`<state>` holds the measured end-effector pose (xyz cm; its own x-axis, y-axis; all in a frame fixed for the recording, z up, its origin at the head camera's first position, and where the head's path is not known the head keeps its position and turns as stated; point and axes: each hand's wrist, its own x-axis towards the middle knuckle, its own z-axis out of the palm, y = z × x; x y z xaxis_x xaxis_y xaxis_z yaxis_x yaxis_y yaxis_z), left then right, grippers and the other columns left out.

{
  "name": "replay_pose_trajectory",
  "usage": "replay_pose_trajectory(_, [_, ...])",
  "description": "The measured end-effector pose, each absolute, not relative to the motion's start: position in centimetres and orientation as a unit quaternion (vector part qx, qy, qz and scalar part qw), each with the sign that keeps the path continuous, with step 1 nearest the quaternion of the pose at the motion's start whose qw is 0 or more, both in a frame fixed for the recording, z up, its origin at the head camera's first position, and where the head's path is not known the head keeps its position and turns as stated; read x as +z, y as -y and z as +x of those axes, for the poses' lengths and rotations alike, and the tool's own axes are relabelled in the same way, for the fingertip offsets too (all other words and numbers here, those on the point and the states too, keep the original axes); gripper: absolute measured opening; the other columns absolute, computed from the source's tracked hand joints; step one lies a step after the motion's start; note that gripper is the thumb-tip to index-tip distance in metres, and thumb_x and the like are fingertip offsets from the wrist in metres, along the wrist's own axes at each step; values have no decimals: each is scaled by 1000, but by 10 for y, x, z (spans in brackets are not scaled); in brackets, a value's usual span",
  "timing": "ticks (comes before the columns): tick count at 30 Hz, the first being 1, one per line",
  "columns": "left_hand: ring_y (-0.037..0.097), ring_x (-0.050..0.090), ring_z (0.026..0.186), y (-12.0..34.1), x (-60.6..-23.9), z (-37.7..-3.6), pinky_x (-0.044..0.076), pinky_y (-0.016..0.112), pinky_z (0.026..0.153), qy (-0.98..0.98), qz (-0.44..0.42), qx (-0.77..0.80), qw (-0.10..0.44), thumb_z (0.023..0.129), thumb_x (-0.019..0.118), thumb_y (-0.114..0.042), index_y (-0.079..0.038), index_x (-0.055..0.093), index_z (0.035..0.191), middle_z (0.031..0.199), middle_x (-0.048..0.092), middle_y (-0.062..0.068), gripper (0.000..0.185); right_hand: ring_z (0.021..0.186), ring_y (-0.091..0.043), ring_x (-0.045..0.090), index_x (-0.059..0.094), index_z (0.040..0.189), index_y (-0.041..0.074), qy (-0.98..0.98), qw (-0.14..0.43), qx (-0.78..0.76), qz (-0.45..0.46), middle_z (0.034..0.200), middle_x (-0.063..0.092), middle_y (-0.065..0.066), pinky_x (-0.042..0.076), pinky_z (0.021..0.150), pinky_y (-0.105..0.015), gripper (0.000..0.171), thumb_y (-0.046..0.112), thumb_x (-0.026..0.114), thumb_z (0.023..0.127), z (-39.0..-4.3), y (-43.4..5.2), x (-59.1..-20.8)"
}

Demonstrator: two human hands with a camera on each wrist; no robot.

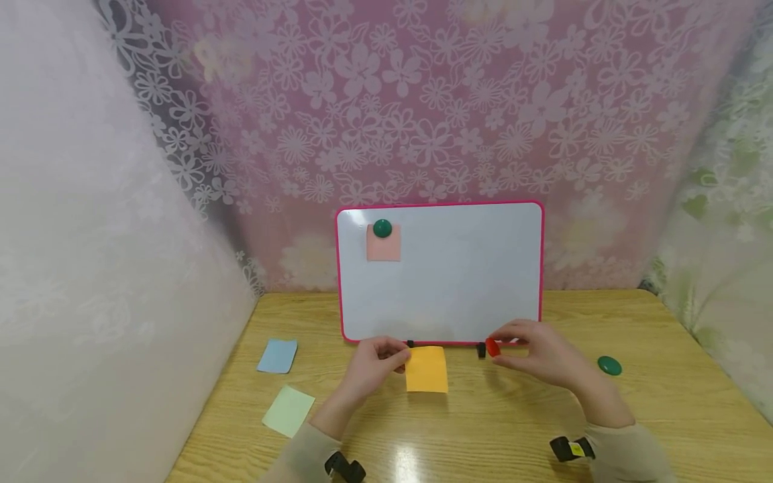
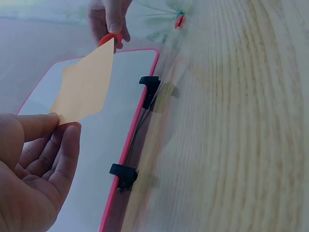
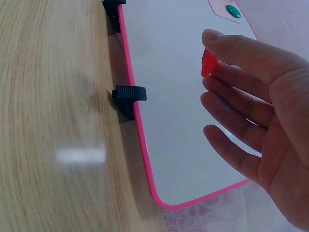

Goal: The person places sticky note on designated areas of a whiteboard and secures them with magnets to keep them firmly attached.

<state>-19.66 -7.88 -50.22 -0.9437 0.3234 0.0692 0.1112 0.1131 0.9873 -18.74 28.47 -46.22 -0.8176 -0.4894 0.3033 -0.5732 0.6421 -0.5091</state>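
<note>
Before the blank whiteboard [image 1: 459, 275], left hand [image 1: 371, 365] pinching orange note [image 1: 427, 369] — right hand [image 1: 537, 352] pinching red magnet [image 1: 492, 347]

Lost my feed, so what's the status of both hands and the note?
Left hand pinches orange paper sticky note. Right hand pinches red round magnet. Both low before pink-framed whiteboard; nothing between.

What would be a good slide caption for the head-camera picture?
Left hand pinches an orange sticky note, right hand pinches a red magnet, before a pink-framed whiteboard.

Beige sleeves [image 1: 308, 446], black wrist straps [image 1: 344, 466] (one yellow-tagged)
</note>
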Motion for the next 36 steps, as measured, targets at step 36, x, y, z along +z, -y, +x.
replay_pose_trajectory(36, [42,73,88,44,-476,-231,63,46,75,-790,163,591,-2,103,75,-18,-11,80,105,90,75,-1,10,104,-31,69,78,122,13,930,121,259,230,116,74,-1,61,87,-50,35,28,89,91,-210,-258,-447])
